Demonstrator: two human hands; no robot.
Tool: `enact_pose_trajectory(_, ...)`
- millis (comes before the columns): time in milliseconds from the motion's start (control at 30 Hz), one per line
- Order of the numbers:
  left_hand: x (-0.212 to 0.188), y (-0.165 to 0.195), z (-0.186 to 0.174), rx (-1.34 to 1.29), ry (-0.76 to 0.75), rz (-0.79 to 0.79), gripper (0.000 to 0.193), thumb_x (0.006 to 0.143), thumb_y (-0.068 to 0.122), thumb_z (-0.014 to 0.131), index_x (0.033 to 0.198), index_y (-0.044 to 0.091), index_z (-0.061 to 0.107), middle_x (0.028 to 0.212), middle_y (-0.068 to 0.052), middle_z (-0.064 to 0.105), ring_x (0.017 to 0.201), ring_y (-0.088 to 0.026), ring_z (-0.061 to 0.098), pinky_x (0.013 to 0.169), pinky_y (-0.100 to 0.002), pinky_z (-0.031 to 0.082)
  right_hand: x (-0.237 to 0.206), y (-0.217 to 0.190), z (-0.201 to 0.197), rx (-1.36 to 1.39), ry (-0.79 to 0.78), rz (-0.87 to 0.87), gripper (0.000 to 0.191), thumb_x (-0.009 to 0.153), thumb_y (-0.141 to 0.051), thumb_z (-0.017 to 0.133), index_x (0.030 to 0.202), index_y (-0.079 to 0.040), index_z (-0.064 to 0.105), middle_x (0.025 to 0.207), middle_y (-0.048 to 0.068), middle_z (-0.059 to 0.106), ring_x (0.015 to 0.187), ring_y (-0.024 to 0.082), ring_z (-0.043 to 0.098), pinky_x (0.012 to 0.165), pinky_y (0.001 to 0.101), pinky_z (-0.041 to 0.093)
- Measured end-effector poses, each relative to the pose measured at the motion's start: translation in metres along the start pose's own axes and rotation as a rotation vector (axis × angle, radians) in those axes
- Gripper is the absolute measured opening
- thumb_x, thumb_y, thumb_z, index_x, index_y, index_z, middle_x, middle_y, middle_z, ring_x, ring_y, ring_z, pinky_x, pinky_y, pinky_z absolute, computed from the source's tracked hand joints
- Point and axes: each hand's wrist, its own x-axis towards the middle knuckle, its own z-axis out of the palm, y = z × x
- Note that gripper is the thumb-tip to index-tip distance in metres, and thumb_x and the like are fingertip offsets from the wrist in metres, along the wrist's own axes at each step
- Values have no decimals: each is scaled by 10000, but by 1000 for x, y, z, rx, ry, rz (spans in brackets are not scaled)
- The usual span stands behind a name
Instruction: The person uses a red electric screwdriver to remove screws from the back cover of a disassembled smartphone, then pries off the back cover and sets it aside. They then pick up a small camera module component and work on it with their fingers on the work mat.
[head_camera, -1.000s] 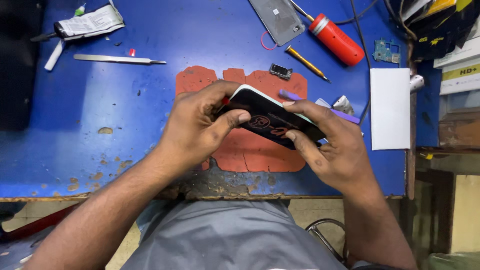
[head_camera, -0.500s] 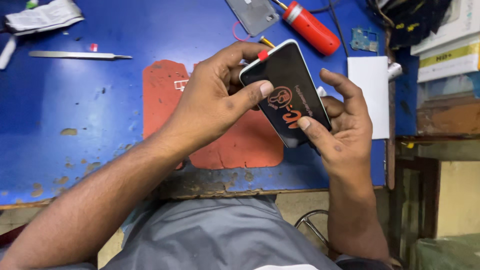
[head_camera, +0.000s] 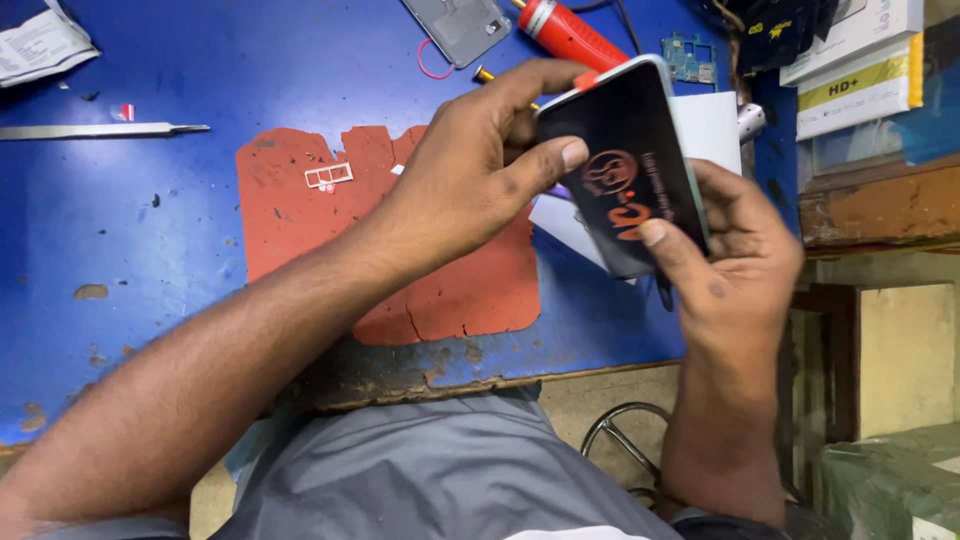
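Fingers (head_camera: 545, 160) of the left hand (head_camera: 470, 170) and right hand (head_camera: 735, 250) were clenched along the edges of a smartphone (head_camera: 630, 160), judged light, stiff, slippery and fragile, held above the blue table (head_camera: 150, 230).

Both hands hold a black phone (head_camera: 625, 165) above the blue surface (head_camera: 150, 230): the left hand (head_camera: 470, 175) grips its upper edge, the right hand (head_camera: 735, 265) supports its lower end. An orange mat (head_camera: 300, 210) lies beneath.
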Motion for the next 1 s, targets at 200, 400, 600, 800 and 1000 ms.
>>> enact_pose_trajectory(200,-4,-1,-40,500,70,156,262,1063,72,668,1313,25,605,1004,-96,764,915,-162,757,812,-295,605,19,9,-38,-181,186,-11,434,993,127,681,1411,102,569,1270,161,726,1143,155,729,1045,271,589)
enact_pose_trajectory(400,-6,-3,-81,1025,38,180,190,950,49,707,1133,-2,703,1032,-173,727,972,-380,680,835,-491,529,38,45,-71,-77,185,157,444,941,143,677,1375,103,590,1230,143,728,1072,139,725,997,253,589)
enact_pose_trajectory(600,0,-27,-78,1195,-102,152,170,857,72,710,1009,-4,717,1061,-157,667,1040,-359,604,869,-470,507,42,71,-94,-77,198,239,443,944,97,713,1369,102,587,1201,131,739,1030,131,730,975,247,586)
enact_pose_trajectory(800,-3,-44,-76,1288,-117,298,97,927,72,670,983,10,719,1062,-129,639,1039,-305,606,891,-439,514,37,73,-94,-349,244,173,480,944,58,705,1408,70,581,1238,147,724,1082,157,706,975,266,562)
enact_pose_trajectory(1000,-11,-26,-84,1299,-16,327,107,965,26,642,1032,28,725,1040,-128,666,1005,-321,637,870,-448,516,31,63,-87,-1190,50,-231,414,952,18,762,1347,69,650,1238,271,671,1154,442,656,1012,475,516)
